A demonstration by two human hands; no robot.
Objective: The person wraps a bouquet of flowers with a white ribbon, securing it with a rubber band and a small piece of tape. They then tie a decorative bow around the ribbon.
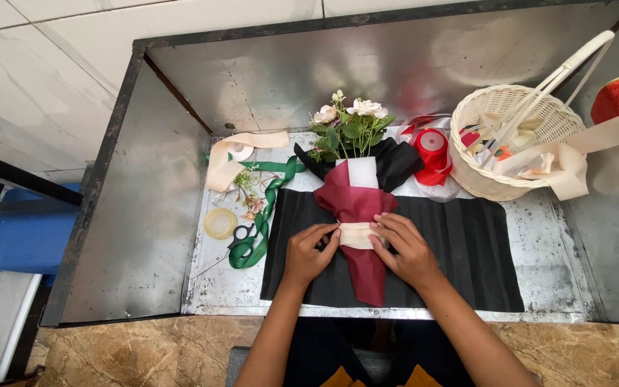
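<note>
My left hand (308, 252) and right hand (404, 247) pinch the two ends of a cream ribbon band (358, 235), fingers closed on it, around the waist of a maroon-wrapped bouquet (356, 215). The bouquet lies on a black pleated sheet (467, 247) on the metal tray (553, 251), flowers (349, 122) pointing away. Left: green ribbon (266, 208), scissors (240, 234), tape roll (220, 223). Right: red ribbon spool (431, 147), white wicker basket (499, 183).
</note>
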